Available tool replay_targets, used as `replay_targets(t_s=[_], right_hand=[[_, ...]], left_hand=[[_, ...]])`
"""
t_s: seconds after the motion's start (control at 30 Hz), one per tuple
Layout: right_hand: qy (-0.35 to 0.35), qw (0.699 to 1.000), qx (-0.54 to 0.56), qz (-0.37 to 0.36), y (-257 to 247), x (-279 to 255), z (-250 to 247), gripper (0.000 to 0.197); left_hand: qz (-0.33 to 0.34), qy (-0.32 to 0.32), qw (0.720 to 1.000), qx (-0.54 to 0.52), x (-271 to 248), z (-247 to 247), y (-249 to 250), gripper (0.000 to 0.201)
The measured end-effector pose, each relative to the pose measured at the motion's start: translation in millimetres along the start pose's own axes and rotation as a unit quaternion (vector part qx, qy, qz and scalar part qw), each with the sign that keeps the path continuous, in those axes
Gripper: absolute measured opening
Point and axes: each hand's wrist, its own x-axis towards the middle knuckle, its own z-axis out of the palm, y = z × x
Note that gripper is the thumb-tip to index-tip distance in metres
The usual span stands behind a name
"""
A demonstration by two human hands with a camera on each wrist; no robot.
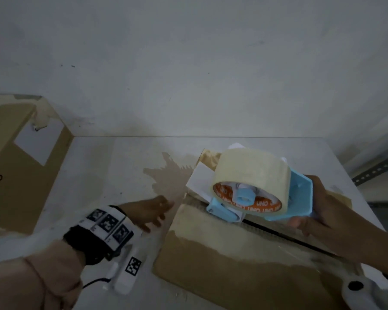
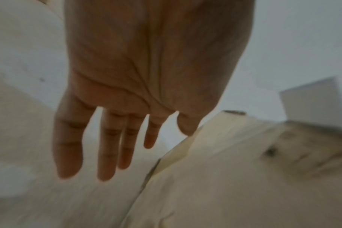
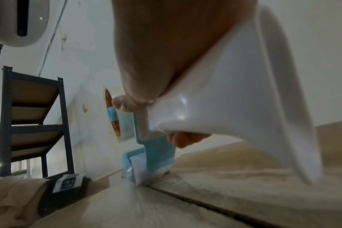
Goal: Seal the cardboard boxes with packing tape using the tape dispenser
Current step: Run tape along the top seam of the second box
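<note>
— Where are you in the taping?

— My right hand [image 1: 318, 211] is wrapped round the handle of the tape dispenser [image 1: 267, 198], fingers curled tight on it. Its roller end sits on the top of the cardboard box [image 1: 222, 249] in front of me on the tabletop [image 1: 121, 157], right over the dark centre seam [image 1: 289, 237] where the two flaps meet.

— And your left hand?

— My left hand [image 1: 148, 211] holds nothing; its fingers [image 2: 109, 146] are straight and a little spread, hovering just beside the box's left edge. I can't tell whether they touch it.

— How do you make this pass a good one?

— I'd keep the roller pressed flat, hold the tape centred on the seam so both flaps catch it equally, and draw along in one steady line. I think the free hand should press the box down so it doesn't slide or let the flaps lift.

— What's inside the box?

— I can't say; the flaps are down and only a thin gap shows. A second cardboard box [image 1: 16, 166] lies at the far left, also closed, with a white label [image 1: 39, 142] on it; its contents are hidden too.
</note>
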Motion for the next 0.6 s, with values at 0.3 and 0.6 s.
replay_targets(t_s=[0.3, 0.6], right_hand=[[0.010, 1.000, -0.004, -0.010, 4, -1, 1, 0.050], [0.013, 1.000, -0.017, 0.003, 7, 0, 2, 0.057]], left_hand=[[0.220, 0.001, 0.975, -0.045, -34, 30, 22, 0.044], [0.202, 0.042, 0.975, -0.081, -31, 35, 11, 0.038]])
